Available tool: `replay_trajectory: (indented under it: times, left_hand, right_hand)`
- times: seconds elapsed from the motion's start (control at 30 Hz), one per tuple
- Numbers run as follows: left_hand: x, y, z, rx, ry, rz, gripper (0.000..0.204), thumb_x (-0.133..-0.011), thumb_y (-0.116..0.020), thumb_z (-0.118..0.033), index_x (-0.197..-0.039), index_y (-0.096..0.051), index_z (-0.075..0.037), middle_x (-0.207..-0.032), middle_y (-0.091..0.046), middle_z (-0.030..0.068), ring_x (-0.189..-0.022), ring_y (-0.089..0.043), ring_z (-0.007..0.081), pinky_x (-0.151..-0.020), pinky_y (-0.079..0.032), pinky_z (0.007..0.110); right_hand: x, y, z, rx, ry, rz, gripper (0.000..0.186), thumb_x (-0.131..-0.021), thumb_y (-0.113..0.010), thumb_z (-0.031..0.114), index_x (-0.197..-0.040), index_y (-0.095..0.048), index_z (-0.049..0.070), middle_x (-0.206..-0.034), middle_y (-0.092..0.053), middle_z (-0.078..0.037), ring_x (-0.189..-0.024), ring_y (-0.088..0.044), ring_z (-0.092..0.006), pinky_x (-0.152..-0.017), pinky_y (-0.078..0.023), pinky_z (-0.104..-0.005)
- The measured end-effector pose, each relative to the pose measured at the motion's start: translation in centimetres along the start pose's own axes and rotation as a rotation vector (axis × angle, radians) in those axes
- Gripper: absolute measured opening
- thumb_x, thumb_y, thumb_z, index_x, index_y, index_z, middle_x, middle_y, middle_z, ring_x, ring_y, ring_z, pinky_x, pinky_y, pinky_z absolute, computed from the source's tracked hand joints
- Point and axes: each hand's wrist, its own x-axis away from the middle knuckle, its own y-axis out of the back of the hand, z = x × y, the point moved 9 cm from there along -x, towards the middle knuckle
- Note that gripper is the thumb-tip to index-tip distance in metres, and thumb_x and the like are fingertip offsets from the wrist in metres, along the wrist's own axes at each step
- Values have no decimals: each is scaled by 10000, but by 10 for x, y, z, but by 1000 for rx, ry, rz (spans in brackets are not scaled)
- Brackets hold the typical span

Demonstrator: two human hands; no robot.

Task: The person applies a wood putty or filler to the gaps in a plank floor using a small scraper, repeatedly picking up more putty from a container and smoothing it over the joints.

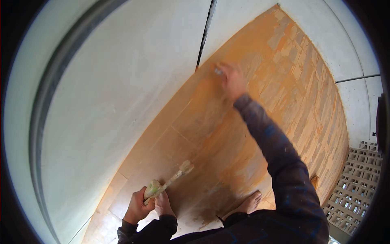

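My left hand (137,205), low in the picture, grips a pale, crusted tool (164,183) with a long handle and a round part with a green mark. My right hand (230,81) reaches up to the tan tiled floor (260,61) near the edge along the left wall (105,89), its fingers bent around a small pale object (217,70), blurred and too small to name. Orange-brown smears cover much of the floor around it. My bare feet (250,203) stand on the floor below.
A pale wall (345,36) borders the floor at the upper right, with a dark groove across it. A grey perforated grid panel (351,183) lies at the lower right, beside a small orange-brown object (314,182) partly hidden by my sleeve. A dark curved strip runs along the left wall.
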Motion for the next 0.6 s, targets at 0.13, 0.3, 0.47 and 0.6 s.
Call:
replay_trajectory:
  times: [0.13, 0.3, 0.47, 0.6]
  left_hand:
    - [9, -7, -3, 132, -46, -118, 299, -847, -672, -229, -1004, -621, 20, -701, -588, 121, -628, -541, 176, -605, -478, 338]
    - [16, 10, 11, 92, -67, -140, 278, -861, -667, -247, -921, -577, 9, -668, -546, 120, -597, -496, 175, -564, -437, 342]
    - [8, -2, 1, 116, -96, -106, 281, -864, -668, -254, -912, -570, 6, -661, -536, 122, -591, -489, 179, -560, -432, 346]
    - [6, -1, 3, 96, -87, -103, 267, -860, -665, -239, -906, -561, 3, -662, -535, 123, -585, -482, 182, -557, -428, 350]
  right_hand:
    - [25, -28, -22, -107, 163, 102, 505, -774, -628, -48, -1263, -690, 64, -1311, -666, -152, -1229, -579, -377, -1066, -484, -439]
    - [57, -18, 16, -107, 217, 378, 509, -772, -587, -101, -1252, -692, 35, -1310, -669, -161, -1230, -596, -371, -1060, -489, -442]
    - [27, -22, 9, -151, 97, 171, 539, -782, -579, -92, -1293, -674, 54, -1337, -662, -146, -1257, -589, -362, -1076, -479, -438]
    - [100, -40, 62, -100, 227, 212, 520, -807, -628, -35, -1320, -640, 50, -1384, -634, -121, -1289, -555, -347, -1107, -457, -428]
